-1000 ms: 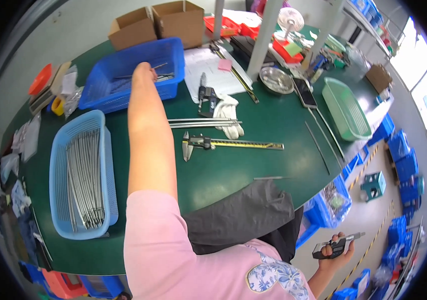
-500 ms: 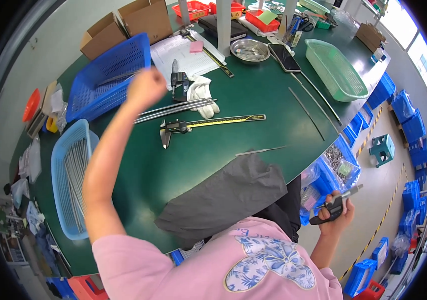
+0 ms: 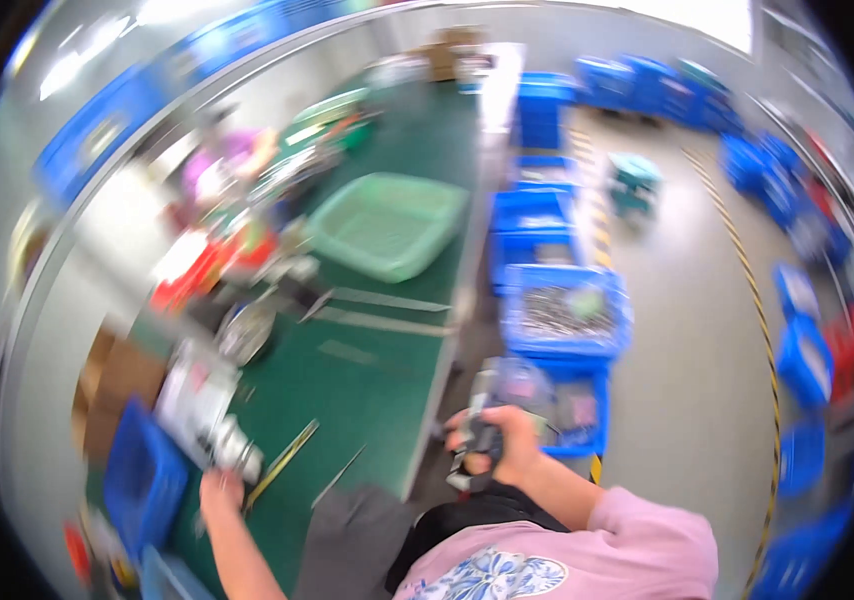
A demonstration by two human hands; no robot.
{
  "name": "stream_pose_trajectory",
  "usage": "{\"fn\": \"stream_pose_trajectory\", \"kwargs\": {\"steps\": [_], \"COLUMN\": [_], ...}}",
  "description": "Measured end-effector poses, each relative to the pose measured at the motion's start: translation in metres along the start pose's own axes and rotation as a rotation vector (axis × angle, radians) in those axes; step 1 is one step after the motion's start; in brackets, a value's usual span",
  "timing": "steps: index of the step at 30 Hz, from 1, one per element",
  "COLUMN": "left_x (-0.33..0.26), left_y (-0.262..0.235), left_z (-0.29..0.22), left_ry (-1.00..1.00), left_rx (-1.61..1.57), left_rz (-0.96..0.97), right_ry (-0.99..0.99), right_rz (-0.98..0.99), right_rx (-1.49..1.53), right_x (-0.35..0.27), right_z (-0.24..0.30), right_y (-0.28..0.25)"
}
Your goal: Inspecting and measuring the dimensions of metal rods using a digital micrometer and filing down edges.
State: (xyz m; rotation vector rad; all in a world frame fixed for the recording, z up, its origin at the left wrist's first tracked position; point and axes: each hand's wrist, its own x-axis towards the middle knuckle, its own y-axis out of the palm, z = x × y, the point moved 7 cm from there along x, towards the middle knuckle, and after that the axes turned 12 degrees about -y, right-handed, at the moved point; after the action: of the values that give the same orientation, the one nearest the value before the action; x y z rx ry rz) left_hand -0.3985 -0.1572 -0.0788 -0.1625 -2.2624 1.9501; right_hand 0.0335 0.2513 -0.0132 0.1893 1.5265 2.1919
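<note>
The picture is motion-blurred. My right hand [image 3: 499, 447] is off the edge of the green table [image 3: 377, 385], over my lap, and grips a small dark hand-held tool [image 3: 475, 452]. My left hand [image 3: 219, 492] rests on the table at the lower left, beside a long caliper [image 3: 283, 462] and a bunched white cloth [image 3: 232, 450]. Blur hides whether its fingers hold anything. Pink sleeves cover my upper arms.
A pale green basket [image 3: 387, 225] sits further along the table, with long metal rods [image 3: 387, 320] and a metal bowl [image 3: 247, 332] before it. A blue bin [image 3: 142, 480] and cardboard box [image 3: 115, 378] are at the left. Blue crates [image 3: 564, 312] of metal parts stand on the floor.
The view has swung to the right, toward the floor and table end. My left hand has come back from the far blue bin to the caliper. My right hand still holds the dark tool.
</note>
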Motion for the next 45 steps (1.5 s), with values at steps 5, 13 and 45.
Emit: {"fn": "stream_pose_trajectory", "kwargs": {"steps": [5,13,45], "left_x": [0.106,-0.005,-0.285], "left_y": [0.023,-0.035,-0.124], "left_z": [-0.374,-0.443,-0.254], "left_ry": [0.505,0.269,0.216], "left_rx": [-0.372,-1.01,-1.94], "left_rz": [0.293,0.929,0.562], "right_ry": [-0.169,-0.404,0.267], "right_rz": [-0.02,-0.225,0.423], "right_rx": [-0.054,-0.021,-0.196], "right_x": [-0.013,-0.047,0.006], "right_z": [0.023,0.042,-0.073], "right_y": [-0.011,-0.05,0.15]}}
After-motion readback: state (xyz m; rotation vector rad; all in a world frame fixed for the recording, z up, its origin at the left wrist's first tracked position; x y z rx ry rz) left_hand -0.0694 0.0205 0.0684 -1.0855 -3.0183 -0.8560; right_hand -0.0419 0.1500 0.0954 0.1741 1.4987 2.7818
